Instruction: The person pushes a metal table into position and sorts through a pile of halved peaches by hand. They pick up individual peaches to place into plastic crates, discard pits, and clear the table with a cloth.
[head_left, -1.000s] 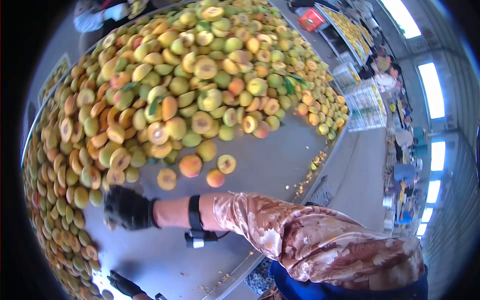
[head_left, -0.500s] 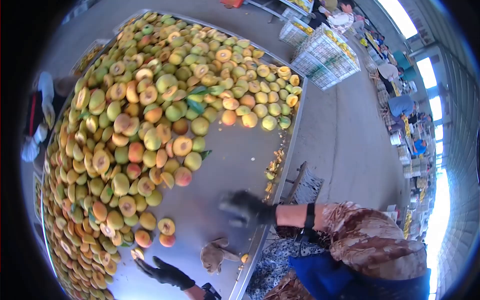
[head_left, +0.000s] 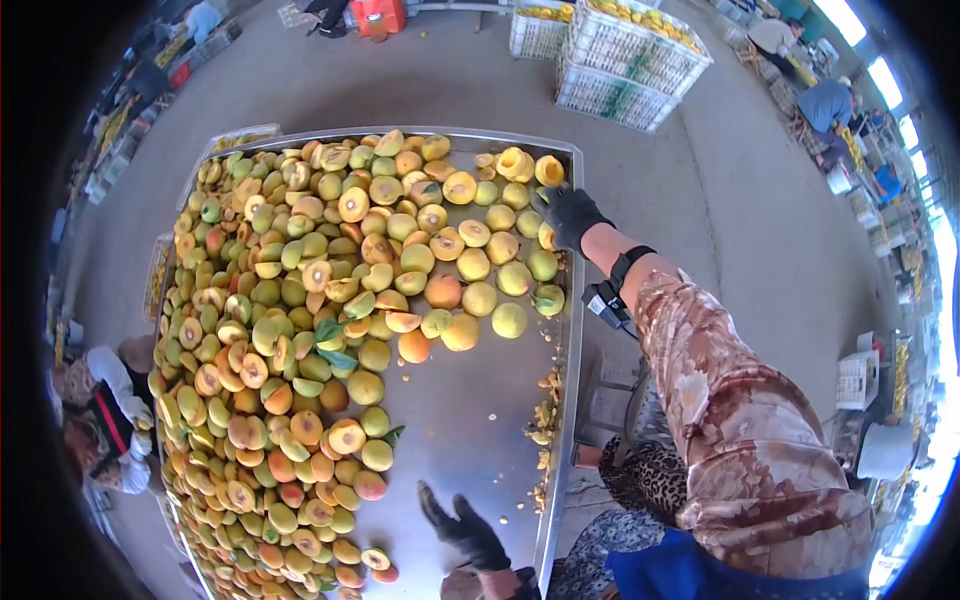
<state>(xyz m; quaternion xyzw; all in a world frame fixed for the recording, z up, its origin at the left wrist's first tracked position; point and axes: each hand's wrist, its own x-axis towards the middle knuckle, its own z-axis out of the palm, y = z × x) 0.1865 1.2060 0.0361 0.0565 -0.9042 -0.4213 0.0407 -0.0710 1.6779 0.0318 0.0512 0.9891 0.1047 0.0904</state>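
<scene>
Halved and whole yellow-green peaches (head_left: 330,270) are heaped across a metal table (head_left: 470,400). My right hand (head_left: 568,215), in a dark glove, reaches to the far right corner beside the rim. Its fingers extend over the peach halves there, just below a hollowed half (head_left: 548,170); whether they touch one is hard to see. My left hand (head_left: 465,530), also gloved, hovers over bare metal near the front with fingers spread and nothing in them. Partly cut off beneath it is a brownish lump (head_left: 461,584).
Pit scraps (head_left: 543,420) lie along the right rim. White crates (head_left: 630,70) of fruit are stacked beyond the table. A person (head_left: 115,410) is at the left side, and other people (head_left: 828,105) sit by crates at the right. A red container (head_left: 378,14) stands behind.
My right hand has gone from above the bare metal to the far right corner. My left hand has moved away from the peach half near its fingertips. The view has turned.
</scene>
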